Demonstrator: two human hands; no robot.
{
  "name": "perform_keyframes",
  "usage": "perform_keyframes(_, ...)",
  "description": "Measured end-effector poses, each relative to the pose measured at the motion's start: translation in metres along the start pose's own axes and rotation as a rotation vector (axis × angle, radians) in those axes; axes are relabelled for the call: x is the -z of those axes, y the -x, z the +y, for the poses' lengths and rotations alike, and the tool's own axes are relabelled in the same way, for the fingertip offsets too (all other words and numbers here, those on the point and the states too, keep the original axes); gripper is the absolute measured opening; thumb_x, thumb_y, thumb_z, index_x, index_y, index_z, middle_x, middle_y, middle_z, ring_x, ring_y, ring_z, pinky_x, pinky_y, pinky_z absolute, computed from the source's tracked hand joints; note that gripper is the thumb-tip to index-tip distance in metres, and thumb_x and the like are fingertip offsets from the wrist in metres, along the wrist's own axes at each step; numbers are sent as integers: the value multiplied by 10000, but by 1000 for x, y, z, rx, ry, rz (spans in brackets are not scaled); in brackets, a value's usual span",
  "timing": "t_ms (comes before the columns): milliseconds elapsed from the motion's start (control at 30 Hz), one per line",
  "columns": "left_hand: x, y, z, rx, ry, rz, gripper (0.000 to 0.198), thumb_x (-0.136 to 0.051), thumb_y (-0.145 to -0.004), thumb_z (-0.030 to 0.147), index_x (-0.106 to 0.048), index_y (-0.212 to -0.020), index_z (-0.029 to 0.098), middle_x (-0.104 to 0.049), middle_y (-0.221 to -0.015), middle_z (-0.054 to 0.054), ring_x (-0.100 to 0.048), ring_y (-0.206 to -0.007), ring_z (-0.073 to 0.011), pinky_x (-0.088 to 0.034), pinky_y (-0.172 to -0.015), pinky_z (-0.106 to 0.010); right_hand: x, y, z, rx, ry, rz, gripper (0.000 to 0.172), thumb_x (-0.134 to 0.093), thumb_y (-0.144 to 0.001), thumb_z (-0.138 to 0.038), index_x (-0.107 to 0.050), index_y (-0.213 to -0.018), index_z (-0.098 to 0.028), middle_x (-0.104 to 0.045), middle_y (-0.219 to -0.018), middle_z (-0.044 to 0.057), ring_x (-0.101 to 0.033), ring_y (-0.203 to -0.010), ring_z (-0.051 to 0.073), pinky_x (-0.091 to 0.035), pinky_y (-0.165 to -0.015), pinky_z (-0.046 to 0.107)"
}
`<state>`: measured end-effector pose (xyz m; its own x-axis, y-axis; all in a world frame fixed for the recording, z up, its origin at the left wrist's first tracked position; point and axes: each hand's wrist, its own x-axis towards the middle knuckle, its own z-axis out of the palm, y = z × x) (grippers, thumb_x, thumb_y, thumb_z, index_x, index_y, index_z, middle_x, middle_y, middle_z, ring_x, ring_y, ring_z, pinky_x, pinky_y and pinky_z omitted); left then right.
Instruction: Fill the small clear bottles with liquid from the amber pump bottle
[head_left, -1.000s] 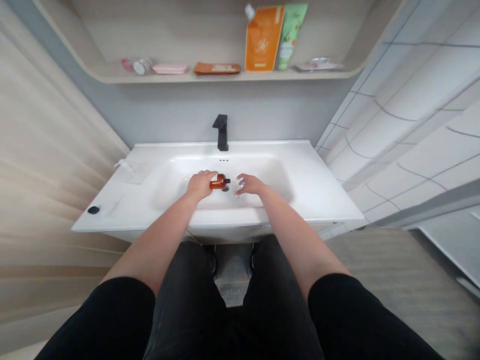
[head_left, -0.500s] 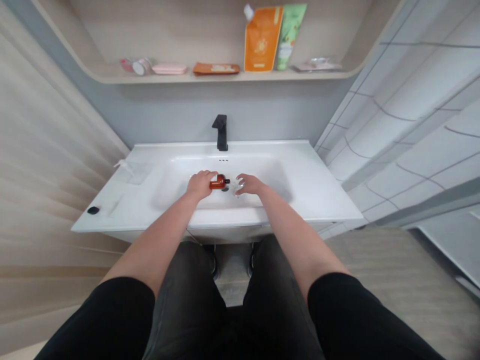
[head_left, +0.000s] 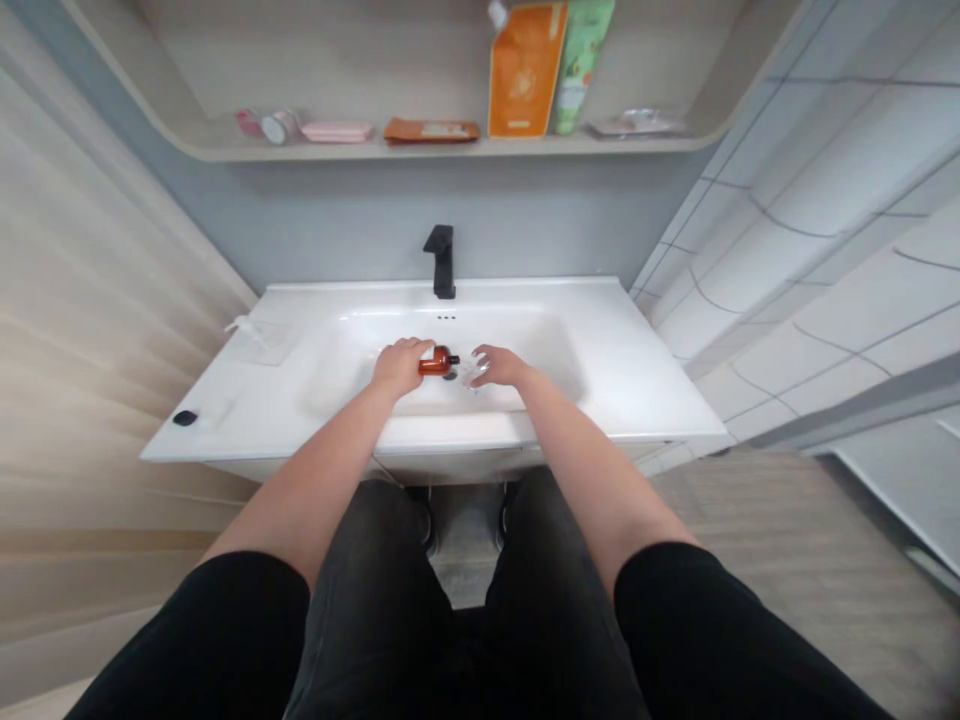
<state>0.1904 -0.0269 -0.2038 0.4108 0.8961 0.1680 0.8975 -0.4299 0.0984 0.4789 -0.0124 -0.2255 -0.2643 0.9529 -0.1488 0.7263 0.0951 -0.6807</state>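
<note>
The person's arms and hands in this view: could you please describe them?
The left hand and right hand are ungloved, and the left forearm and right forearm are bare; the left sleeve and right sleeve are black and short.

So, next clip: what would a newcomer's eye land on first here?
Probably the amber bottle lying on its side in the white sink, with the left hand closed on it and the right hand just beside its dark cap. Next come the orange pouch and green packet standing on the shelf above the black faucet.
</note>
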Motion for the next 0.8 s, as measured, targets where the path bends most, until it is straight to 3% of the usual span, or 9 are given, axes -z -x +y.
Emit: perform_keyframes(800,0,-1,2,-3,-26,-13,683,-648,-907,123,-639,-1561,319,-724,-1466,-97,-631,-1372,-335,-520,-1102,-465,1,2,-3,11,27,9,801,-1084,-630,-230,-724,-1344,-265,-843,-1241,61,-813,-1117,271,-612,-1041,359)
